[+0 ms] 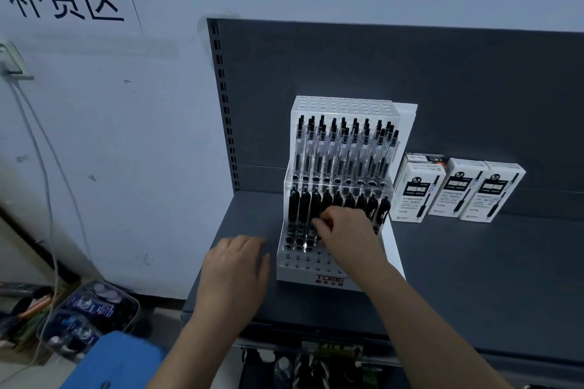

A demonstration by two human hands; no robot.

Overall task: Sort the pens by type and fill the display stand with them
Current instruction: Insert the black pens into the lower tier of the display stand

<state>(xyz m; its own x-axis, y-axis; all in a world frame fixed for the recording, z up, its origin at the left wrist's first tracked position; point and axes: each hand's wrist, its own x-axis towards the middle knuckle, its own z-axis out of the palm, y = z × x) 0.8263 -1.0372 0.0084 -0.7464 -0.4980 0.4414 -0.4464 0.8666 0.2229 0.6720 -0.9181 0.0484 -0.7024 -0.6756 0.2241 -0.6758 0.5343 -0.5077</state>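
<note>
A white stepped display stand (311, 275) stands on the dark shelf. Its upper tier holds several clear pens with black caps (343, 148). The lower tier holds a row of solid black pens (303, 208), with bare holes in front. My right hand (344, 230) reaches into the lower tier, its fingers curled round a black pen among the row. My left hand (237, 265) rests flat on the shelf just left of the stand, fingers relaxed and holding nothing.
Three white pen boxes (458, 191) stand to the right of the stand on the grey shelf (474, 278). A slotted upright (226, 104) borders the back panel. Bins of bottles (88, 316) sit on the floor at left.
</note>
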